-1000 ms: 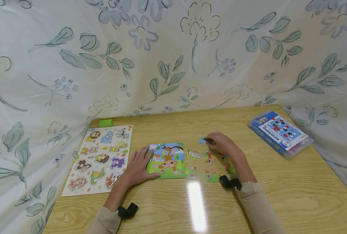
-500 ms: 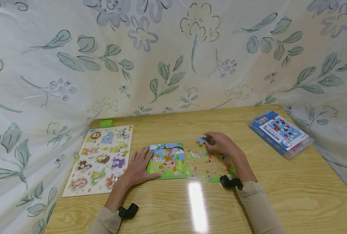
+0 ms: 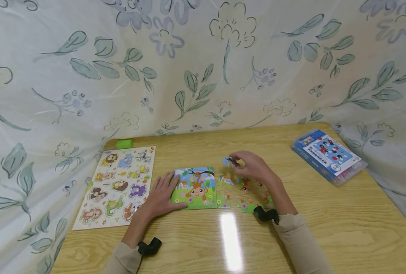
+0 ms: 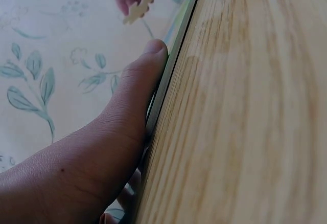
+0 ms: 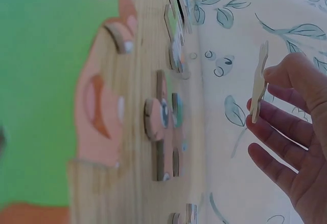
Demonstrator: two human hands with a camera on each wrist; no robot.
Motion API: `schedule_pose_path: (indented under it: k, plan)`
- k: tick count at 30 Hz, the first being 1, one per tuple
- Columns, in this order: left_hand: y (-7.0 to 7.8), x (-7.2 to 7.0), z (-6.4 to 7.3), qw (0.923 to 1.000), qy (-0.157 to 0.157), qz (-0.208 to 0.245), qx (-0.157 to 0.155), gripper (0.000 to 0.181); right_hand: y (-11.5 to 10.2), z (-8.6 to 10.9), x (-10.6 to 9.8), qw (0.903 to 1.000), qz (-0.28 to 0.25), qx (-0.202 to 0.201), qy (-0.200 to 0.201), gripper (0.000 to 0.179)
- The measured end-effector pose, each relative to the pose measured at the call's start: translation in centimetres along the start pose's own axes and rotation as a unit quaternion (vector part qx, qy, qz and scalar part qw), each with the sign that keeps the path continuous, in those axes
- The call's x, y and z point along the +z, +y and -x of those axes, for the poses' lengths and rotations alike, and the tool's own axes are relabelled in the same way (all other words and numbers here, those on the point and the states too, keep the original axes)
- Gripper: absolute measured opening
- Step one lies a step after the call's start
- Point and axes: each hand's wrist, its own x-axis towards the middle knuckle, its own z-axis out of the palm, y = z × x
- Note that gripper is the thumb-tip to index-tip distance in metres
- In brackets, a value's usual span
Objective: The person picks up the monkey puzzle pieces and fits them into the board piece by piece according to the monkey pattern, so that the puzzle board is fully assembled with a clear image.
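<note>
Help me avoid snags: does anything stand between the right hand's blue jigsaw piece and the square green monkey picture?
Nothing visible blocks the blue jigsaw piece; a flat house-printed piece lies low beside the monkey picture.

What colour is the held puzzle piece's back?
The piece has a pale tan back, clearest in left wrist view.

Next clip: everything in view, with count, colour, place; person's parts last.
Table: one, tan, foreground
Floral cloth: one, whitish, behind table
Animal board: one, white multicoloured, left
Block: one, green, behind that board
Monkey picture: one, multicoloured, centre
Loose puzzle pieces: several, multicoloured, right of the picture
Held puzzle piece: one, blue-brown, in right hand
Package: one, blue-white, far right
Wrist devices: two, black, one per wrist
Sleeves: two, beige, forearms
Left hand: one, bare, on the picture
Right hand: one, bare, over table
</note>
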Motion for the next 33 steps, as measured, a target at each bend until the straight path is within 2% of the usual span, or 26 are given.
schedule_pose_path:
  k: [6, 15, 28, 33]
  plan:
    - [0.0, -0.1, 0.0, 1.0000, -0.003, 0.002, -0.003, 0.103, -0.4, -0.1, 0.1, 0.9994, 0.020, -0.029, 0.001, 0.038]
    - [0.0, 0.0, -0.2, 1.0000, 0.003, 0.000, -0.003, 0.105, -1.1, 0.0, -0.2, 0.9988, -0.002, -0.049, -0.008, 0.034]
    - [0.0, -0.2, -0.3, 0.9998, -0.003, 0.020, -0.006, 0.108, -1.8, -0.3, 0.4, 0.9972, 0.031, -0.061, -0.031, 0.033]
    - [0.0, -0.2, -0.3, 0.9998, -0.001, 0.020, -0.005, 0.109, -2.5, -0.6, 1.0, 0.9944, 0.042, -0.085, -0.046, 0.033]
